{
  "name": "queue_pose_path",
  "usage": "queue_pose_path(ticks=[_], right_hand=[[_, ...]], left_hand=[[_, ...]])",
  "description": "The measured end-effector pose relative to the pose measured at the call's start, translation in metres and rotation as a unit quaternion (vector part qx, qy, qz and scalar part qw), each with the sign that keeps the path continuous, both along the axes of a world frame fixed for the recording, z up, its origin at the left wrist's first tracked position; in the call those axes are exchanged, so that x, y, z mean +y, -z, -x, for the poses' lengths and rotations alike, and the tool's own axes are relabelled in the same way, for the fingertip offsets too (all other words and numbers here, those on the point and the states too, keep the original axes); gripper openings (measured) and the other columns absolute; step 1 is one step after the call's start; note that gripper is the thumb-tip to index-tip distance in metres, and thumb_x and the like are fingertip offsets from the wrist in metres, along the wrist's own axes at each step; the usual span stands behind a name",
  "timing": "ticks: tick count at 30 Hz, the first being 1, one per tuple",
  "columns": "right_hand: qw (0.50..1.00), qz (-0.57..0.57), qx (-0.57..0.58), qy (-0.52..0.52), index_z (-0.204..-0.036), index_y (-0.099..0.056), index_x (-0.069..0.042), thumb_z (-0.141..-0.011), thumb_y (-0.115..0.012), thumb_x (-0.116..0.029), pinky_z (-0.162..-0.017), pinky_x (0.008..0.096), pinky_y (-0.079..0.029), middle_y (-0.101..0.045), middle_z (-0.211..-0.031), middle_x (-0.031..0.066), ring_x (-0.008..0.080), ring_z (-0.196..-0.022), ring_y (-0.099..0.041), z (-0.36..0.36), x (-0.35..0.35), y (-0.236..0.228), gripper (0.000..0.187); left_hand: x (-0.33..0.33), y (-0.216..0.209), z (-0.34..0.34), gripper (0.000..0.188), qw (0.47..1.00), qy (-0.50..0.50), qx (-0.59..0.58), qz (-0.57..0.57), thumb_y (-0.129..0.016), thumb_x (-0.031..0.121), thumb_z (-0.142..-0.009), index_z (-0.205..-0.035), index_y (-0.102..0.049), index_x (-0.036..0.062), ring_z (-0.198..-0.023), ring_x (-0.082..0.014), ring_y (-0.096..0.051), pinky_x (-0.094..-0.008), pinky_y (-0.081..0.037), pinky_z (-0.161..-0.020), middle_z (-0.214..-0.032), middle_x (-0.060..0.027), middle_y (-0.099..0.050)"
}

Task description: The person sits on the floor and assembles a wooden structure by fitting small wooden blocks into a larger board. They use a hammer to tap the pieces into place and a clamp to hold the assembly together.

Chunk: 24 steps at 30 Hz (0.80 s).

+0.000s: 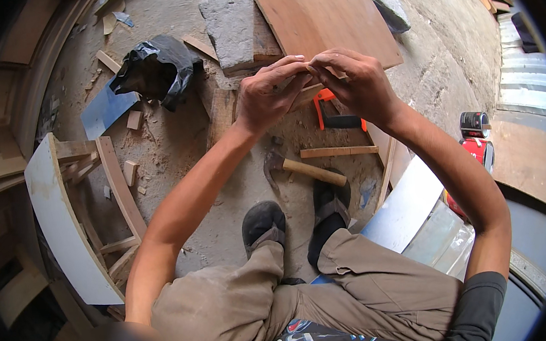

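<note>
My left hand (271, 93) and my right hand (357, 82) meet fingertip to fingertip over the near edge of a brown wooden board (331, 15). Both are closed in a pinch. Whatever sits between the fingertips is too small or too hidden to make out. Just below the right hand lies an orange and black tool (341, 121), perhaps a saw handle, partly covered by the board and hand. A claw hammer (305, 168) with a wooden handle rests on the floor between my arms, its handle end by my right foot.
A grey stone block (229, 31) adjoins the board's left side. Farther left is an open black plastic bag (161, 69) among wood scraps. A white-faced wooden frame (72, 231) stands at the left. A thin wood strip (339, 152) lies beyond the hammer. Cans (474, 125) stand at the right.
</note>
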State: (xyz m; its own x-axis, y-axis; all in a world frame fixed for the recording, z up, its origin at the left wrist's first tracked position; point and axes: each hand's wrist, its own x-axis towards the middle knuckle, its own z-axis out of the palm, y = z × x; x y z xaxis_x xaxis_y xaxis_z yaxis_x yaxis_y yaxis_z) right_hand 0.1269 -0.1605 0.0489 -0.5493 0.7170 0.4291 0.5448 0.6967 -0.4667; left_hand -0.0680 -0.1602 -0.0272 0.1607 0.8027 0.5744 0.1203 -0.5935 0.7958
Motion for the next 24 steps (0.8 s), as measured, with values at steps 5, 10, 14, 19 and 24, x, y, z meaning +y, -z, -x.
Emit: queue_pose_path(ticks=[5, 10, 14, 19, 24], right_hand=[[1.0, 0.011, 0.023, -0.008, -0.102, -0.069, -0.002, -0.093, -0.068, -0.01, -0.069, 0.0354, -0.059, -0.071, -0.094, 0.0132, 0.0284, -0.081, -0.073, 0.002, 0.0, -0.002, 0.012], [0.999, 0.038, 0.031, 0.002, -0.105, -0.069, -0.003, -0.091, -0.07, -0.008, -0.071, 0.0354, -0.059, -0.071, -0.098, 0.0128, 0.0291, -0.084, -0.073, 0.0, -0.001, 0.001, 0.015], [0.997, -0.021, 0.056, 0.042, -0.108, -0.064, -0.003, -0.087, -0.074, -0.008, -0.083, 0.0381, -0.056, -0.068, -0.105, 0.0126, 0.0312, -0.098, -0.068, -0.002, -0.017, -0.003, 0.024], [0.995, 0.077, -0.011, -0.065, -0.104, -0.058, -0.007, -0.082, -0.077, -0.011, -0.083, 0.0453, -0.048, -0.06, -0.095, 0.0132, 0.0331, -0.093, -0.059, -0.018, -0.084, 0.055, 0.03], [0.955, 0.222, -0.184, -0.072, -0.124, -0.05, 0.0, -0.086, -0.072, -0.033, -0.095, 0.049, -0.048, -0.054, -0.12, 0.0234, 0.0423, -0.108, -0.058, -0.018, -0.163, 0.125, 0.055]], left_hand=[[0.001, 0.006, -0.003, 0.016, 1.0, -0.02, -0.008, 0.001, -0.076, 0.003, -0.084, -0.1, -0.075, 0.0051, -0.104, -0.0231, -0.073, -0.0322, -0.06, -0.086, -0.103, -0.0102, -0.076], [0.001, 0.007, -0.002, 0.013, 1.0, -0.017, 0.0, 0.015, -0.076, 0.004, -0.084, -0.098, -0.075, 0.006, -0.104, -0.0224, -0.073, -0.0325, -0.059, -0.086, -0.101, -0.0083, -0.077], [0.003, 0.002, 0.0, 0.012, 0.999, -0.017, 0.029, -0.024, -0.075, 0.005, -0.085, -0.097, -0.075, 0.0061, -0.105, -0.0225, -0.072, -0.0328, -0.058, -0.087, -0.101, -0.007, -0.077], [0.002, 0.0, 0.005, 0.01, 0.999, -0.016, 0.031, -0.016, -0.075, 0.006, -0.085, -0.096, -0.075, 0.0061, -0.106, -0.0223, -0.072, -0.0325, -0.058, -0.087, -0.101, -0.0067, -0.077], [0.002, 0.004, -0.003, 0.009, 1.0, 0.003, 0.004, 0.015, -0.075, 0.005, -0.086, -0.095, -0.075, 0.0052, -0.107, -0.0213, -0.072, -0.032, -0.057, -0.088, -0.102, -0.0063, -0.077]])
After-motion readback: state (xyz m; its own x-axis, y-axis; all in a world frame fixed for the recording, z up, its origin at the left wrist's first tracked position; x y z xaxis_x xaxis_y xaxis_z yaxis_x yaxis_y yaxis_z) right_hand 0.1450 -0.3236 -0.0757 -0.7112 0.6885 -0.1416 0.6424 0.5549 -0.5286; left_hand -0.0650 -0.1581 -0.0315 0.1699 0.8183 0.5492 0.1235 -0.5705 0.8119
